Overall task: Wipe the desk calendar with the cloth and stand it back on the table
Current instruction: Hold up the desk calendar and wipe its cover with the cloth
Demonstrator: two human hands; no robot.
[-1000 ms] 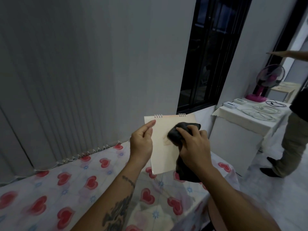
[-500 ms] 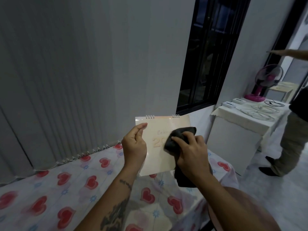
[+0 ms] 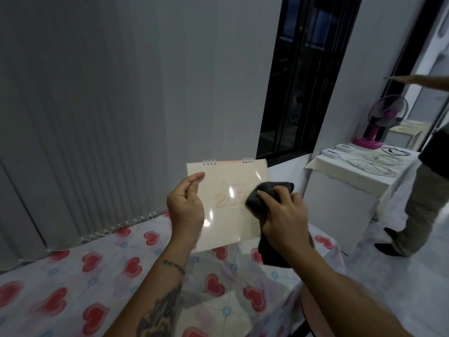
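Observation:
A cream desk calendar [image 3: 228, 190] with wire spiral binding at its top is held up in the air above the table [image 3: 73, 276], its glossy front cover facing me. My left hand [image 3: 185, 207] grips its left edge, thumb on the front. My right hand [image 3: 284, 215] presses a dark grey cloth [image 3: 260, 200] against the right part of the cover, over the printed year. The cloth's loose end hangs down below my right wrist.
The table wears a white cloth with red hearts and stands against vertical blinds [image 3: 85, 117]. A dark window [image 3: 303, 81] is behind. To the right are a white cabinet [image 3: 340, 203] with a pink fan [image 3: 379, 122] and cables, and another person [image 3: 422, 190] standing.
The calendar has turned to face me more squarely and shifted left. My right hand with the cloth has slid to the right across the cover.

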